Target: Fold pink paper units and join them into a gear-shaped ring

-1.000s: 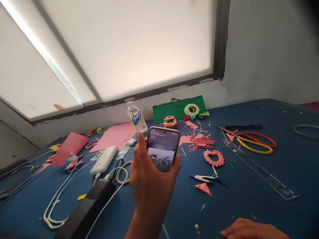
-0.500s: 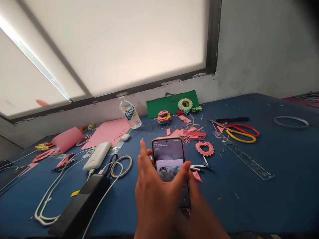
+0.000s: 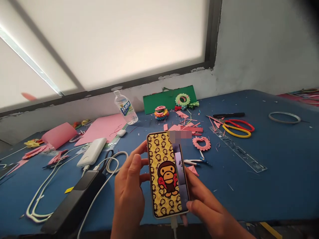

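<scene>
A phone (image 3: 165,176) is held upright between my two hands above the table's front. A yellow cartoon-monkey picture fills most of its screen, with a darker strip at the right side. My left hand (image 3: 129,189) grips the phone's left edge, its fingers reaching behind and its thumb raised off the glass. On the other side, my right hand (image 3: 209,205) holds the lower right edge, the thumb at the screen's bottom corner. A white cable (image 3: 173,222) runs down from the phone's bottom end.
Left of the phone lie a black power strip (image 3: 74,202) and a white power bank (image 3: 92,152) with looped cables. A bottle (image 3: 126,108), a pink paper ring (image 3: 201,143) and paper scraps lie beyond. Scissors (image 3: 236,127) and a clear ruler (image 3: 239,151) are at right.
My left hand has moved left, off the front of the screen, to the phone's left edge. The screen has gone from a lock screen with a clock to mostly the monkey picture.
</scene>
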{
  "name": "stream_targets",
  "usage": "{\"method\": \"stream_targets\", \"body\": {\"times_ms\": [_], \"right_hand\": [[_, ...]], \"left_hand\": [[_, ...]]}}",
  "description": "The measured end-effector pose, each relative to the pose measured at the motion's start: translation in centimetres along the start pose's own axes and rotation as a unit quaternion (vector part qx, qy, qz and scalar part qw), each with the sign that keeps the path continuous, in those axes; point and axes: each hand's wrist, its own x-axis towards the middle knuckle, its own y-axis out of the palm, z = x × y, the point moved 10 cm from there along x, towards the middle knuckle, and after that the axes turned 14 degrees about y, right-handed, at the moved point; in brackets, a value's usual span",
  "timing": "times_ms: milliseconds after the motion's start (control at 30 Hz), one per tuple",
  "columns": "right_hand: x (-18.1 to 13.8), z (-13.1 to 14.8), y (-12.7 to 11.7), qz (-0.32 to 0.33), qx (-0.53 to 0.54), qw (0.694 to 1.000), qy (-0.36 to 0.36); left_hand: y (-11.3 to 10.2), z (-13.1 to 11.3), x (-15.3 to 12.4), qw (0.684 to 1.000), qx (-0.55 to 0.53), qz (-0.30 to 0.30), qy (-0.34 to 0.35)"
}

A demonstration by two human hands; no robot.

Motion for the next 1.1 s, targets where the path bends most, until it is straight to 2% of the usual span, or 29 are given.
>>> {"method": "stream_targets", "body": {"times_ms": [100, 233, 533, 767, 1100], "right_hand": [[0.0, -0.1, -0.1, -0.002, 0.009, 1.0, -0.013], [0.0, 0.0, 0.1, -0.007, 0.011, 1.0, -0.024], [0.1, 0.1, -0.2, -0.047, -0.02, 0.999, -0.003], [-0.1, 0.2, 0.0, -0.051, 0.003, 0.999, 0.004], [0.1, -0.3, -0.7, -0.051, -0.001, 0.999, -0.005]], "left_hand": [[-0.2, 0.1, -0.3, 1.0, -0.002, -0.008, 0.0], [-0.3, 0.1, -0.5, 0.999, 0.028, 0.019, 0.003], [-0.3, 0.2, -0.7, 0.999, 0.034, 0.036, 0.008], [-0.3, -0.6, -1.1, 0.999, 0.023, -0.007, 0.033], [-0.1, -0.5, -1.4, 1.0, -0.01, -0.015, 0.026]]}}
